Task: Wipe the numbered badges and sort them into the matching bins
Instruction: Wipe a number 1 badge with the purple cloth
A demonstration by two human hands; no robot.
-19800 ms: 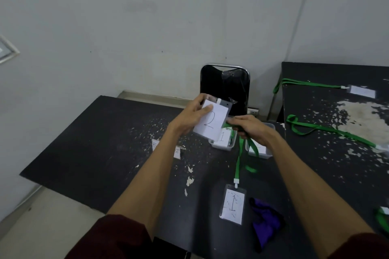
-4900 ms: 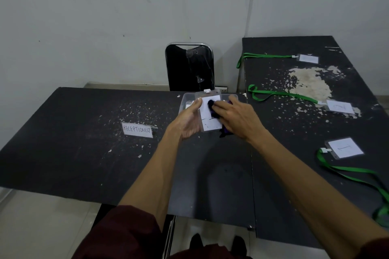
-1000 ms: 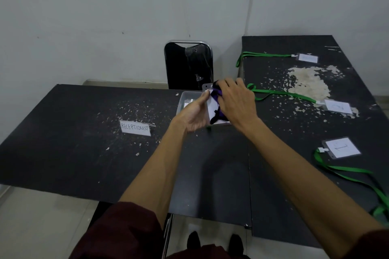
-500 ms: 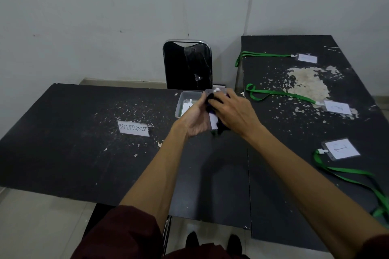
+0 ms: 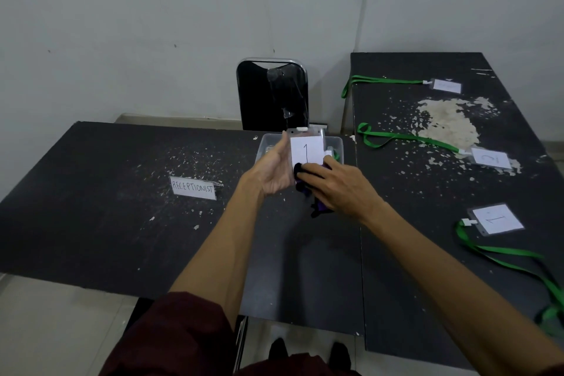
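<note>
My left hand (image 5: 274, 172) holds a badge marked 1 (image 5: 306, 149) upright by its left edge, above the clear plastic bins (image 5: 335, 143) at the far edge of the left table. My right hand (image 5: 338, 189) grips a purple cloth (image 5: 305, 183) and presses it on the badge's lower part. The bins hold other badges, mostly hidden behind my hands. On the right table lie three more badges with green lanyards: another badge marked 1 (image 5: 496, 218), a badge marked 2 (image 5: 489, 158) and a far badge (image 5: 445, 85) whose number I cannot read.
A white RECEPTIONIST sign (image 5: 193, 188) stands on the left black table (image 5: 91, 207). The right table (image 5: 427, 192) has a large patch of peeled paint. A black chair (image 5: 271, 94) stands against the wall behind the bins.
My right hand has drawn the cloth down from the badge's top to its lower part, uncovering the number 1. The left hand keeps hold of the badge.
</note>
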